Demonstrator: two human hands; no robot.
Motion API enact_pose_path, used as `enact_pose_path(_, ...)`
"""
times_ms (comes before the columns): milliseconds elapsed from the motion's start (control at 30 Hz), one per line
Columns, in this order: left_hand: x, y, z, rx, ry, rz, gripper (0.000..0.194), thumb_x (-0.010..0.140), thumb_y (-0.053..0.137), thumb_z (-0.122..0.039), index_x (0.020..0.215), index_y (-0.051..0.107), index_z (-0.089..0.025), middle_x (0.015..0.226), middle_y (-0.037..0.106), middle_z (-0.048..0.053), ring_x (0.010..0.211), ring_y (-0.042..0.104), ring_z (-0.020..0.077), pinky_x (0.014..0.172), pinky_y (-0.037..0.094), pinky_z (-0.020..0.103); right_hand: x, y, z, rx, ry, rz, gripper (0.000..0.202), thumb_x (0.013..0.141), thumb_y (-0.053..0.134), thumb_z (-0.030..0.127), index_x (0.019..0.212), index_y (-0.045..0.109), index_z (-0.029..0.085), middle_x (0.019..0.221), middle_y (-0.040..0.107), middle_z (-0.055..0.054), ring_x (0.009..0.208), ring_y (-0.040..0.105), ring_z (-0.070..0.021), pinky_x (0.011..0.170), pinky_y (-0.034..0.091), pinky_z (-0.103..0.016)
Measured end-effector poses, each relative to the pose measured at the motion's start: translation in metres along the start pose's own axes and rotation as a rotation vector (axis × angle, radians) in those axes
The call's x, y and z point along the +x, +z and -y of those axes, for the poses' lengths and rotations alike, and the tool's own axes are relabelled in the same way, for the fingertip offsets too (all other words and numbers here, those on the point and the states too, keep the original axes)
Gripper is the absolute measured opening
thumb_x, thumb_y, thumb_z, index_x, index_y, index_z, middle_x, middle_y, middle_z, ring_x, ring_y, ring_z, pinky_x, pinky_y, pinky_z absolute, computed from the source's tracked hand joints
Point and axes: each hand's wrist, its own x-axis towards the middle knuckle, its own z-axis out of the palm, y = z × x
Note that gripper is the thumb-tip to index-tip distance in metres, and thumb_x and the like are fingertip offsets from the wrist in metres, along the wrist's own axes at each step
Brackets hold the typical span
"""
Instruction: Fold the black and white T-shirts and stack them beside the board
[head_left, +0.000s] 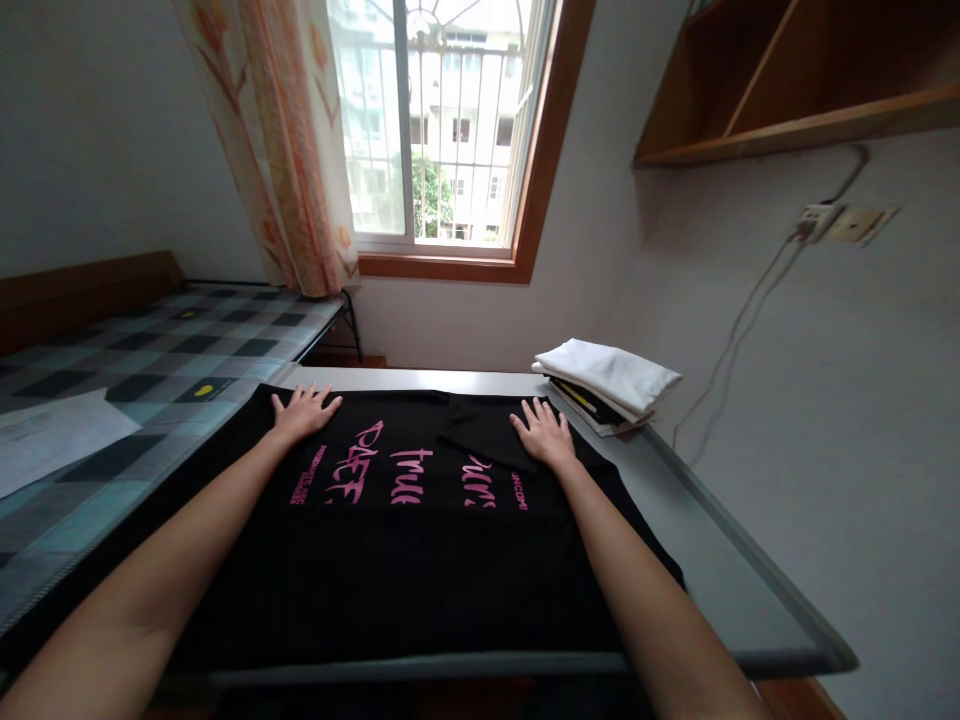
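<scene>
A black T-shirt (420, 580) with pink lettering lies spread sideways over a pale table, its near part folded over so that the print is partly covered. On its far left corner my left hand (304, 412) rests flat with the fingers spread. Toward the far right, my right hand (546, 432) also lies flat on the black cloth, fingers apart, beside a folded-over flap. Neither hand grips the fabric. The shirt's left side reaches over onto the checked bed.
Behind my right hand, a stack of folded clothes (607, 378), white on top, sits at the table's (720, 550) far right. A checked bed (247, 347) with a paper sheet (60, 435) adjoins on the left. Wall cables (739, 325) hang at right, below a wooden shelf (780, 130).
</scene>
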Motion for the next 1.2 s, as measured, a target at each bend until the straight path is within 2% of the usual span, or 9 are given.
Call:
enact_pose_path(67,0.002,-0.002,0.024,0.022,-0.004,0.010,0.068,0.093,0.025,-0.058,0.149,0.036,-0.021,0.156,0.029,0.015,0.144,0.024,0.0364,0.110,0.019,0.065,0.000,0.000,0.000,0.000,-0.002,-0.005,0.072,0.095,0.013,0.062,0.154,0.023,0.022,0.162,0.013,-0.006,0.148,0.009,-0.0222,0.118,0.007,-0.048)
enact_pose_path(167,-0.001,-0.004,0.039,0.027,0.036,0.014,0.065,0.095,0.026,-0.052,0.149,0.036,-0.017,0.155,0.030,0.014,0.145,0.023,0.0301,0.115,0.020,0.054,0.000,0.001,0.000,0.004,-0.004,-0.009,0.071,0.096,0.016,0.062,0.154,0.024,0.022,0.162,0.014,-0.006,0.148,0.009,-0.0222,0.118,0.008,-0.048)
enact_pose_path(233,-0.006,-0.004,0.039,-0.008,0.044,-0.027,0.063,0.095,0.024,-0.050,0.147,0.038,-0.017,0.155,0.033,0.012,0.144,0.025,0.0285,0.115,0.020,0.051,0.000,0.001,0.000,0.011,-0.004,-0.018,0.069,0.096,0.018,0.060,0.153,0.026,0.022,0.161,0.015,-0.006,0.148,0.011,-0.0222,0.118,0.008,-0.047)
enact_pose_path(400,-0.017,-0.003,0.034,-0.109,0.091,-0.257,0.059,0.097,0.022,-0.043,0.141,0.047,-0.013,0.149,0.044,0.010,0.141,0.033,0.0229,0.115,0.026,0.038,-0.002,0.001,-0.002,0.034,-0.034,-0.048,0.062,0.098,0.023,0.054,0.150,0.034,0.021,0.159,0.023,-0.008,0.147,0.015,-0.0234,0.117,0.011,-0.048)
enact_pose_path(467,-0.018,-0.002,0.034,-0.111,0.134,-0.266,0.056,0.097,0.023,-0.042,0.139,0.050,-0.014,0.147,0.047,0.008,0.141,0.034,0.0204,0.116,0.026,0.035,-0.003,-0.001,-0.002,0.040,-0.065,-0.088,0.060,0.099,0.025,0.051,0.148,0.039,0.018,0.157,0.028,-0.010,0.147,0.017,-0.0247,0.117,0.011,-0.049)
enact_pose_path(600,-0.013,0.002,0.034,-0.086,0.163,-0.149,0.055,0.095,0.030,-0.044,0.139,0.050,-0.016,0.148,0.045,0.009,0.140,0.035,0.0218,0.114,0.027,0.036,-0.007,-0.004,0.002,0.046,-0.195,-0.190,0.058,0.099,0.028,0.049,0.144,0.045,0.017,0.155,0.034,-0.010,0.146,0.018,-0.0253,0.118,0.009,-0.049)
enact_pose_path(667,-0.009,0.004,0.035,-0.083,0.158,-0.128,0.056,0.095,0.034,-0.045,0.140,0.049,-0.016,0.148,0.044,0.010,0.140,0.036,0.0240,0.113,0.029,0.039,-0.008,-0.004,0.005,0.062,-0.243,-0.171,0.058,0.099,0.028,0.050,0.144,0.045,0.018,0.155,0.034,-0.010,0.146,0.018,-0.0245,0.118,0.010,-0.048)
enact_pose_path(833,-0.007,0.008,0.037,-0.085,0.164,-0.132,0.054,0.095,0.037,-0.043,0.140,0.050,-0.016,0.148,0.044,0.011,0.140,0.036,0.0260,0.113,0.030,0.042,-0.008,0.001,0.005,0.103,-0.248,-0.026,0.060,0.099,0.027,0.052,0.147,0.041,0.019,0.157,0.027,-0.012,0.146,0.019,-0.0258,0.117,0.014,-0.049)
enact_pose_path(1200,-0.007,0.010,0.038,-0.073,0.160,-0.148,0.053,0.095,0.038,-0.042,0.139,0.051,-0.016,0.146,0.046,0.011,0.139,0.038,0.0260,0.112,0.032,0.041,-0.007,0.002,0.004,0.121,-0.240,-0.029,0.056,0.099,0.034,0.048,0.146,0.043,0.020,0.157,0.028,-0.011,0.146,0.018,-0.0251,0.118,0.013,-0.048)
